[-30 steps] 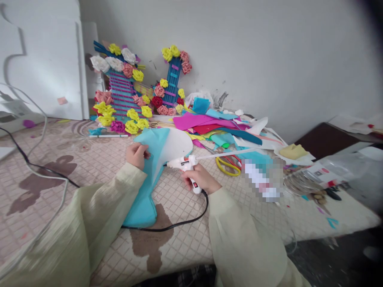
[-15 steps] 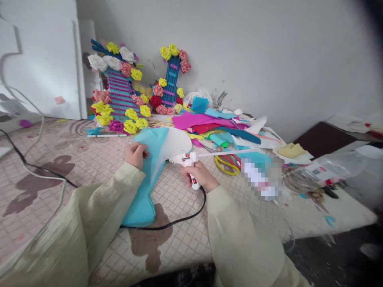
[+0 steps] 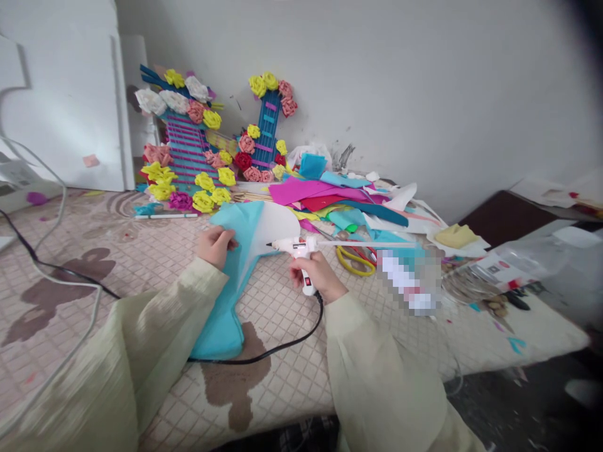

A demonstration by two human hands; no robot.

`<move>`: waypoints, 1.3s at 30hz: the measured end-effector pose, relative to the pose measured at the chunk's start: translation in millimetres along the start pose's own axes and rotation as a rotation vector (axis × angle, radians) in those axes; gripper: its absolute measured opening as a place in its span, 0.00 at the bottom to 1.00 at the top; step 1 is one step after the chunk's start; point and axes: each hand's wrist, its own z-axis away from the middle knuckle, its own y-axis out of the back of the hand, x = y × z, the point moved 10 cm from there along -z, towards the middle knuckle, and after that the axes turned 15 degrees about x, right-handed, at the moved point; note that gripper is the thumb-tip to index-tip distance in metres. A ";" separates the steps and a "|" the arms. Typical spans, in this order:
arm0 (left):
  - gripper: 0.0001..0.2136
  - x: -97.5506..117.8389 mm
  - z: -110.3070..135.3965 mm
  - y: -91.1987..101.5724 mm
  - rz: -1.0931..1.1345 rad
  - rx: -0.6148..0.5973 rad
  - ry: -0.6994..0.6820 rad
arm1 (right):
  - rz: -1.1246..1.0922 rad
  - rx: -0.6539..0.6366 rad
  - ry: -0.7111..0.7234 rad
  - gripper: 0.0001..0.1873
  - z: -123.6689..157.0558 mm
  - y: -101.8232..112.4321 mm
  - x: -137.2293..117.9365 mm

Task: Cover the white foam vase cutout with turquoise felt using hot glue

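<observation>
My right hand (image 3: 316, 275) is wrapped round the handle of a white glue gun (image 3: 293, 246). A long glue stick (image 3: 367, 243) sticks out of its back, and a black cord runs from the handle. The dark nozzle points left, over a white shape partly covered by blue crepe paper (image 3: 221, 314). My left hand (image 3: 215, 246) is closed on the upper left part of that paper, fingers pinched. The white board (image 3: 281, 221) shows past the paper's right edge. Whether any glue lies on it I cannot make out.
Behind stand two shapes decorated with paper flowers (image 3: 181, 144) against the wall. Coloured paper sheets (image 3: 330, 191) are heaped at the back. Yellow-handled scissors (image 3: 355, 262) and a plastic bottle (image 3: 499, 267) lie to the right. Cords (image 3: 70, 276) cross the table on the left.
The glue gun has risen slightly and shifted a little, so its nozzle now shows over the white board. My left hand stays on the blue paper. The view has shifted slightly.
</observation>
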 end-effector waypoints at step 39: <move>0.20 42.5 6.4 -26.8 -0.625 -0.355 -0.461 | -0.283 0.240 0.119 0.06 -2.8 43.2 -24.5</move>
